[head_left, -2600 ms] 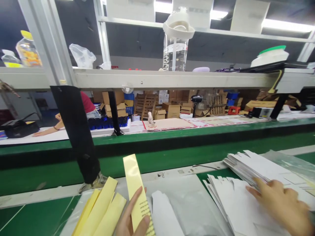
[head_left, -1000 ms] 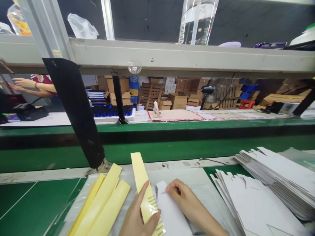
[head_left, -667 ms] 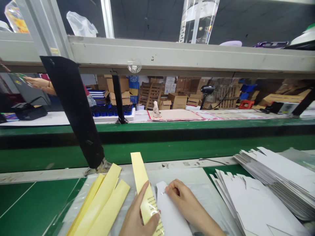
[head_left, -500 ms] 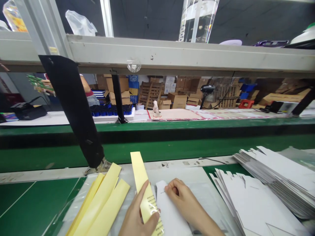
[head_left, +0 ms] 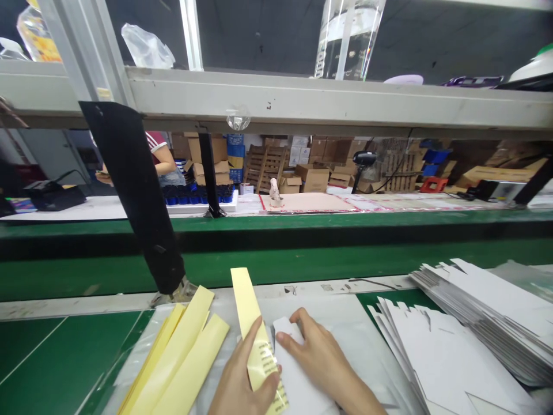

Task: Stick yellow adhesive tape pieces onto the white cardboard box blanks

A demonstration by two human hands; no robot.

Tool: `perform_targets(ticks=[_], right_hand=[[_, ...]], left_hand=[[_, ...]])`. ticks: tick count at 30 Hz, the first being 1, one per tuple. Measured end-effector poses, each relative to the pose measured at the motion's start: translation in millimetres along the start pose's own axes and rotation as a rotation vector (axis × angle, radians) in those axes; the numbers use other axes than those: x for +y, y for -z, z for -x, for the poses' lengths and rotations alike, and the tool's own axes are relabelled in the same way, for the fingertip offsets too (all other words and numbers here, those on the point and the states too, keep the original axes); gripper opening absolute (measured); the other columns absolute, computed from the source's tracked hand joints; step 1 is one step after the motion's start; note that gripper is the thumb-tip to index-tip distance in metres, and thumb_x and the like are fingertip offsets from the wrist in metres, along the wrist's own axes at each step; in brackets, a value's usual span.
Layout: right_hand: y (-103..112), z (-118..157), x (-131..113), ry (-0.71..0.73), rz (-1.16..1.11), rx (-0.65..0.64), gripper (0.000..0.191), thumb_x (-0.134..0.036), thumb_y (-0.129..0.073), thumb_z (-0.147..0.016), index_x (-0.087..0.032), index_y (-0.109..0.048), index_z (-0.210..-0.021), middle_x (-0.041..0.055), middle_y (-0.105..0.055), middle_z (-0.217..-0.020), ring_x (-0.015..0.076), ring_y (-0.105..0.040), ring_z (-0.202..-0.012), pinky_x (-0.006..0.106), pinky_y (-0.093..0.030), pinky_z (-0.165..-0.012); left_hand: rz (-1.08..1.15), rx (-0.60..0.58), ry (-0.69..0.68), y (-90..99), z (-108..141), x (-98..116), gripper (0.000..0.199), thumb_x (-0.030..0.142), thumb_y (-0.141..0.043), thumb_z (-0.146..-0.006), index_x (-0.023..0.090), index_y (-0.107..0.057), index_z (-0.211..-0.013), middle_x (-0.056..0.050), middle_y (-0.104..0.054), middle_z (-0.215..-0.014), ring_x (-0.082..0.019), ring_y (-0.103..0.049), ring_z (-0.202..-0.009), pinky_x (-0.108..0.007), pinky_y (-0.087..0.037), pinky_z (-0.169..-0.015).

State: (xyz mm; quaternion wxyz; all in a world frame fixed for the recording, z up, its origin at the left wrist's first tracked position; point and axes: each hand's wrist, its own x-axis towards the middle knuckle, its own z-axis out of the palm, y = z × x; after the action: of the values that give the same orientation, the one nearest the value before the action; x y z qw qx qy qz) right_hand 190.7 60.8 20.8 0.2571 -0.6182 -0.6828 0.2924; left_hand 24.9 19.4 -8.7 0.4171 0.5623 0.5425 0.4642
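Observation:
My left hand (head_left: 248, 374) is closed around a long yellow strip of stickers (head_left: 245, 300), its thumb across the lower part where rows of small dark print show. Just right of it lies a flat white carton (head_left: 300, 386), partly hidden by my hands. My right hand (head_left: 317, 354) is on that carton's upper end, thumb pressed on its face and index finger bent at the top edge. The other fingers of this hand are mostly hidden. More yellow strips (head_left: 181, 351) lie fanned out left of my left hand.
Stacks of flat white cartons (head_left: 458, 351) lie at the right, on the green mat. Clear plastic sheeting (head_left: 345, 317) covers the work surface. A black-wrapped post (head_left: 138, 202) rises at the left. Beyond the green ledge (head_left: 302, 253), a person's arm (head_left: 164, 161) shows behind the post.
My right hand has opened from a pinch at the carton's top and now sets its thumb down on the face. The left hand keeps its hold on the sticker strip.

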Motion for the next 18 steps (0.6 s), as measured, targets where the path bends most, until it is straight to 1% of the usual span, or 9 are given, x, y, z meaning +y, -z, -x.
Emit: perform_targets(ticks=[3,5,8,9,11,13,15,16,18], right_hand=[[1.8,-1.1,2.8,0.062,-0.07,-0.052,0.02,-0.039,-0.036,-0.082,-0.022,-0.046,-0.081,-0.0033,-0.048,-0.06,0.0143,-0.048,-0.061,0.022,-0.032,-0.055],[5.2,0.3,5.9,0.042,-0.116,-0.068,0.025,-0.039,-0.032,-0.084,-0.022,-0.048,-0.089,-0.003,-0.048,-0.06,0.0142,-0.048,-0.059,0.022,-0.032,-0.053],[10.2,6.3,8.0,-0.013,-0.096,-0.065,0.036,-0.042,-0.045,-0.077,-0.02,-0.046,-0.106,-0.0031,-0.048,-0.06,0.0151,-0.049,-0.059,0.023,-0.033,-0.052],[11.0,8.5,8.0,-0.023,-0.08,-0.067,0.041,-0.04,-0.051,-0.073,-0.02,-0.046,-0.108,-0.003,-0.049,-0.06,0.0153,-0.049,-0.059,0.023,-0.033,-0.052],[11.1,11.8,7.5,-0.034,-0.071,-0.063,0.043,-0.035,-0.058,-0.068,-0.021,-0.048,-0.108,-0.0025,-0.05,-0.061,0.0153,-0.05,-0.061,0.023,-0.033,-0.053],[9.9,13.1,6.7,-0.05,-0.092,-0.047,0.038,-0.032,-0.058,-0.067,-0.021,-0.051,-0.103,-0.0032,-0.048,-0.06,0.0145,-0.049,-0.06,0.023,-0.033,-0.053],[9.4,13.3,4.8,-0.049,-0.176,-0.035,0.032,-0.032,-0.056,-0.068,-0.02,-0.052,-0.098,-0.0048,-0.044,-0.058,0.0128,-0.046,-0.057,0.022,-0.033,-0.052],[10.6,13.5,3.2,-0.044,-0.245,-0.03,0.029,-0.032,-0.054,-0.069,-0.021,-0.051,-0.096,-0.0053,-0.042,-0.059,0.0116,-0.045,-0.055,0.021,-0.033,-0.051],[18.6,15.2,-1.2,-0.037,-0.405,-0.013,0.026,-0.035,-0.051,-0.071,-0.021,-0.05,-0.094,-0.005,-0.043,-0.065,0.0096,-0.045,-0.053,0.02,-0.035,-0.048]], left_hand=[[0.084,-0.016,0.018,0.5,0.1,1.2,0.066,0.024,-0.062,-0.065,0.017,-0.039,-0.126,-0.011,-0.051,-0.122,-0.029,-0.042,-0.116,-0.037,-0.036,-0.096],[0.146,-0.032,0.026,0.9,-0.6,1.3,0.067,0.027,-0.064,-0.064,0.017,-0.04,-0.126,-0.011,-0.05,-0.124,-0.03,-0.041,-0.116,-0.037,-0.036,-0.095],[0.296,-0.066,0.035,2.6,-2.3,3.8,0.07,0.032,-0.067,-0.063,0.016,-0.04,-0.125,-0.012,-0.046,-0.127,-0.029,-0.043,-0.115,-0.036,-0.037,-0.094],[0.365,-0.084,0.04,3.7,-2.7,6.0,0.072,0.034,-0.067,-0.063,0.016,-0.038,-0.126,-0.013,-0.045,-0.127,-0.029,-0.044,-0.114,-0.036,-0.038,-0.094],[0.485,-0.11,0.054,6.8,-2.8,13.0,0.076,0.038,-0.066,-0.064,0.015,-0.033,-0.129,-0.014,-0.044,-0.128,-0.029,-0.045,-0.113,-0.035,-0.041,-0.091],[0.514,-0.075,0.055,10.5,-1.8,22.4,0.074,0.039,-0.066,-0.065,0.017,-0.034,-0.128,-0.011,-0.044,-0.129,-0.027,-0.043,-0.115,-0.032,-0.042,-0.089],[0.47,0.009,0.043,14.0,0.2,32.1,0.068,0.037,-0.066,-0.065,0.02,-0.039,-0.126,-0.007,-0.045,-0.129,-0.025,-0.041,-0.117,-0.026,-0.041,-0.089],[0.456,0.039,0.047,15.3,1.4,36.3,0.068,0.036,-0.066,-0.065,0.021,-0.039,-0.126,-0.006,-0.045,-0.129,-0.024,-0.042,-0.116,-0.025,-0.043,-0.086],[0.474,0.05,0.069,16.8,3.7,42.7,0.072,0.036,-0.066,-0.065,0.024,-0.035,-0.128,-0.005,-0.044,-0.13,-0.025,-0.049,-0.108,-0.024,-0.047,-0.077]])
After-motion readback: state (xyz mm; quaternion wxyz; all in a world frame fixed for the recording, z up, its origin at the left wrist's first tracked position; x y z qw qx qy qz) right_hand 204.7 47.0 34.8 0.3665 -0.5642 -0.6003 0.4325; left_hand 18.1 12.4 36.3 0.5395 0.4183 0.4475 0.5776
